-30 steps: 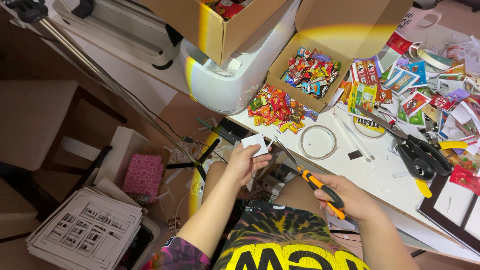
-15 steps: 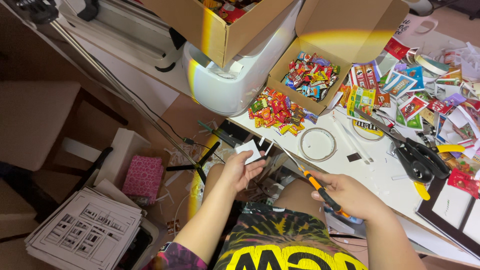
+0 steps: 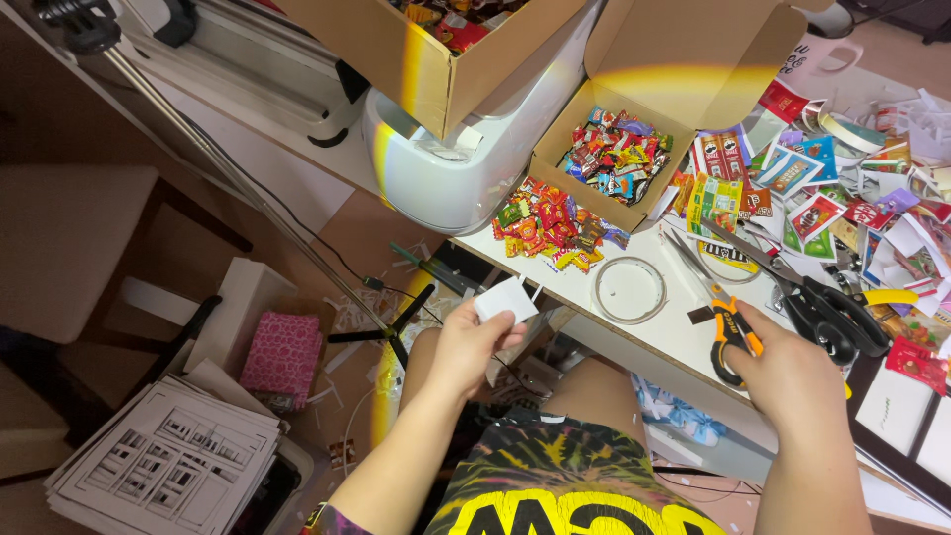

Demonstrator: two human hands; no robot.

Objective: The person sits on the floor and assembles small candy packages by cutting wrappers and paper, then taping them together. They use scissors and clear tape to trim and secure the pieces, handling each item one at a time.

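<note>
Since a second ago the right hand [image 3: 792,381] has been lifting the orange-handled scissors [image 3: 721,322] onto the white tabletop [image 3: 674,337], blades pointing to eleven o'clock, fingers closing through the loops. The left hand [image 3: 471,342] is still pinching a small white paper piece [image 3: 506,298] off the tabletop's edge, at nine o'clock from the scissors. At far left, a stack of printed sheets [image 3: 163,466] and a pink patterned box [image 3: 282,357] are lying on the floor. At twelve o'clock from the paper piece, a white machine [image 3: 446,168] is sitting under a cardboard box. Rightward, an open cardboard box [image 3: 619,159] is holding bright miniature candy wrappers, more are spilling at its seven o'clock, and black scissors [image 3: 837,312] are resting among cut packets.
</note>
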